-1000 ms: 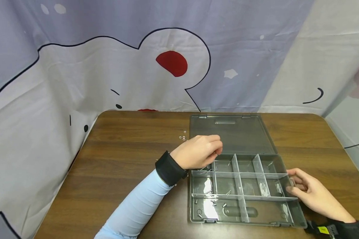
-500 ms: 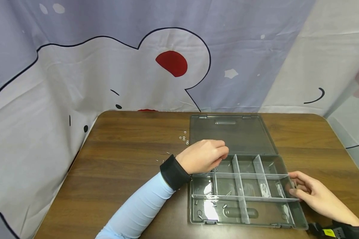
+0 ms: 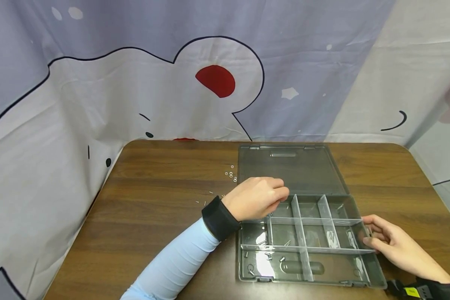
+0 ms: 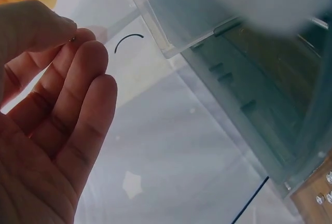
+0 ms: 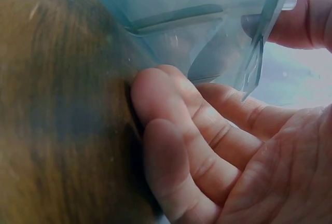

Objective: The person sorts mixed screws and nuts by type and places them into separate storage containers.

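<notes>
My left hand [image 3: 256,197] is above the back-left compartments of a grey see-through compartment box [image 3: 306,278]. In the left wrist view, thumb and index finger pinch a tiny metal piece [image 4: 72,39], too small to name its kind; the other fingers are bent loosely. My right hand [image 3: 395,246] grips the box's right end wall, thumb on one side and fingers against the other, as the right wrist view shows. Small screws and metal bits [image 3: 282,259] lie in several left-hand compartments. The left hand hides part of the back-left compartment.
The box lid [image 3: 285,166] lies folded back on the wooden table [image 3: 153,175]. Left of it are several small nuts or rings [image 3: 230,173]. Tiny screws [image 3: 211,192] lie scattered near the left wrist. A printed curtain [image 3: 153,91] hangs behind the table.
The left hand has moved slightly right and nearer, uncovering tiny screws and another ring on the table. The right hand stays on the box's end with hardly any shift.
</notes>
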The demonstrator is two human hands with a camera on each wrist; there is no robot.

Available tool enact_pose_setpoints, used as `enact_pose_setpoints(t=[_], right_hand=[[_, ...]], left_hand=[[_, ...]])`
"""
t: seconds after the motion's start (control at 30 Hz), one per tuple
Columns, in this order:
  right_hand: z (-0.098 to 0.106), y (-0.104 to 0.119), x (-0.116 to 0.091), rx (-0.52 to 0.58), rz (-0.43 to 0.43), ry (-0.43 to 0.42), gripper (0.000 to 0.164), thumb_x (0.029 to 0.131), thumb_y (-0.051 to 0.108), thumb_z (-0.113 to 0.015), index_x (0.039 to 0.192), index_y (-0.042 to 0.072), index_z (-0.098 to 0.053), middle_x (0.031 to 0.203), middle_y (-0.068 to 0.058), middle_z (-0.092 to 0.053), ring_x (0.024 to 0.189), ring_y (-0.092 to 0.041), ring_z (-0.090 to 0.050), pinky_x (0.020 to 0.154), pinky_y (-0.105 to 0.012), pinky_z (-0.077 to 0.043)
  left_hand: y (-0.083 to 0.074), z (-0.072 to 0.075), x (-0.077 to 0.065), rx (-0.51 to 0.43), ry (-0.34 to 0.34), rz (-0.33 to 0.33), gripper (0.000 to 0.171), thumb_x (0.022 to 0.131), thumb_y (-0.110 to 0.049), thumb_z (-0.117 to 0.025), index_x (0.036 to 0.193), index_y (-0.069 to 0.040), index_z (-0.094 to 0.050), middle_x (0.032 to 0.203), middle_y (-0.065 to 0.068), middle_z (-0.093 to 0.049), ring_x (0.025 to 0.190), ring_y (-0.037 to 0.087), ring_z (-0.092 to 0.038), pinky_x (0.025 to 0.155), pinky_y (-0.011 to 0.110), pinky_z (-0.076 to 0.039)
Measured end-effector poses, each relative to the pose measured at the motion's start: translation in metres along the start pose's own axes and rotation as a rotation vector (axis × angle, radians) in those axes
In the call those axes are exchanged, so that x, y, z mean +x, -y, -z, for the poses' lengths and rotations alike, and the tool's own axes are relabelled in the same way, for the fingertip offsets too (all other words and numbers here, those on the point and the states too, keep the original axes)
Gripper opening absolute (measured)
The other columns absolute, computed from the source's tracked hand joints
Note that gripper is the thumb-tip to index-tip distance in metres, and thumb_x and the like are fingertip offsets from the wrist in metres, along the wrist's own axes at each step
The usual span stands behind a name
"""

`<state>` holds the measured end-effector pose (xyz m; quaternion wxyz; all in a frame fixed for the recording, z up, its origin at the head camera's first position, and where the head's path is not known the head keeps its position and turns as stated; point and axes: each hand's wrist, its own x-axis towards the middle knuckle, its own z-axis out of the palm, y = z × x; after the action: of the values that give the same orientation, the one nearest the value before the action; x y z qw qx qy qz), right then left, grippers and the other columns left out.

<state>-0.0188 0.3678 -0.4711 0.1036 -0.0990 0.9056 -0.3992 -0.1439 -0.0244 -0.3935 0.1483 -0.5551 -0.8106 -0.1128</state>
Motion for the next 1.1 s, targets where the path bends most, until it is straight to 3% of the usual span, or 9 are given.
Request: enact_pose_setpoints(t=[0.1,0.17,0.27,0.43,0.5,0.6,0.7,0.83,1.1], right_hand=[[-0.001,0.000,0.001,0.008,0.020,-0.011,0.039,0.099,-0.001,-0.059,0.137,-0.005,-0.050,0.121,0.047,-0.042,0.097,0.012,-0.064,0.066,-0.026,-0.058],[-0.001,0.000,0.002,0.006,0.025,-0.013,0.039,0.099,-0.002,-0.059,0.137,-0.005,-0.050,0.122,0.047,-0.042,0.097,0.012,-0.064,0.066,-0.026,-0.058],[-0.001,0.000,0.002,0.006,0.016,-0.009,0.039,0.099,-0.002,-0.059,0.137,-0.005,-0.050,0.123,0.046,-0.041,0.097,0.013,-0.063,0.066,-0.026,-0.058],[0.000,0.001,0.004,-0.010,0.014,-0.004,0.039,0.100,-0.002,-0.058,0.138,-0.007,-0.049,0.134,0.005,-0.062,0.098,0.015,-0.062,0.067,-0.025,-0.058],[0.000,0.000,0.004,-0.021,0.006,0.001,0.039,0.101,0.000,-0.058,0.138,-0.007,-0.049,0.135,-0.024,-0.060,0.099,0.017,-0.059,0.067,-0.025,-0.058],[-0.001,-0.001,0.003,-0.026,-0.003,0.005,0.039,0.101,0.000,-0.058,0.138,-0.008,-0.048,0.134,-0.039,-0.053,0.099,0.019,-0.057,0.068,-0.025,-0.059],[-0.002,-0.004,0.001,-0.011,0.011,-0.004,0.039,0.100,-0.003,-0.058,0.137,-0.008,-0.048,0.135,0.000,-0.063,0.098,0.018,-0.059,0.066,-0.025,-0.059],[-0.003,-0.007,0.000,0.017,0.046,-0.017,0.038,0.098,-0.007,-0.058,0.135,-0.008,-0.048,0.124,0.048,-0.040,0.097,0.015,-0.063,0.066,-0.025,-0.059],[-0.003,-0.006,0.000,0.004,0.060,-0.039,0.038,0.096,-0.008,-0.059,0.132,-0.009,-0.049,0.124,0.039,-0.052,0.096,0.015,-0.062,0.063,-0.025,-0.057]], left_hand=[[-0.001,0.001,-0.001,0.008,0.032,0.013,0.015,0.092,-0.023,-0.071,0.107,-0.020,-0.069,0.098,-0.006,-0.065,0.086,0.009,-0.064,0.076,0.025,-0.055],[-0.002,0.001,-0.003,0.022,0.089,0.044,0.057,0.089,-0.049,-0.075,0.136,-0.021,-0.061,0.133,0.002,-0.064,0.116,0.017,-0.066,0.097,0.033,-0.055],[-0.006,0.001,-0.005,0.041,0.183,0.104,0.119,0.074,-0.087,-0.064,0.166,-0.024,-0.023,0.173,0.007,-0.023,0.155,0.030,-0.036,0.123,0.048,-0.036],[-0.009,0.003,-0.008,0.044,0.221,0.153,0.129,0.070,-0.098,-0.053,0.168,-0.027,-0.009,0.176,0.004,-0.004,0.161,0.032,-0.017,0.128,0.054,-0.023],[-0.008,0.006,-0.010,0.042,0.218,0.164,0.127,0.070,-0.098,-0.053,0.168,-0.028,-0.011,0.176,0.003,-0.005,0.162,0.030,-0.017,0.129,0.052,-0.022],[-0.004,0.012,-0.017,0.024,0.219,0.185,0.125,0.071,-0.096,-0.053,0.167,-0.028,-0.014,0.176,0.002,-0.007,0.162,0.027,-0.017,0.130,0.050,-0.019],[0.005,0.017,-0.030,-0.002,0.215,0.209,0.120,0.074,-0.094,-0.054,0.167,-0.027,-0.017,0.176,0.002,-0.011,0.161,0.026,-0.020,0.129,0.051,-0.021],[0.022,0.026,-0.059,-0.029,0.190,0.242,0.115,0.078,-0.088,-0.059,0.166,-0.023,-0.024,0.173,0.007,-0.022,0.158,0.029,-0.029,0.126,0.053,-0.027],[0.055,0.040,-0.122,-0.027,0.184,0.360,0.091,0.083,-0.061,-0.076,0.156,-0.017,-0.045,0.158,0.010,-0.048,0.142,0.028,-0.051,0.114,0.052,-0.045]])
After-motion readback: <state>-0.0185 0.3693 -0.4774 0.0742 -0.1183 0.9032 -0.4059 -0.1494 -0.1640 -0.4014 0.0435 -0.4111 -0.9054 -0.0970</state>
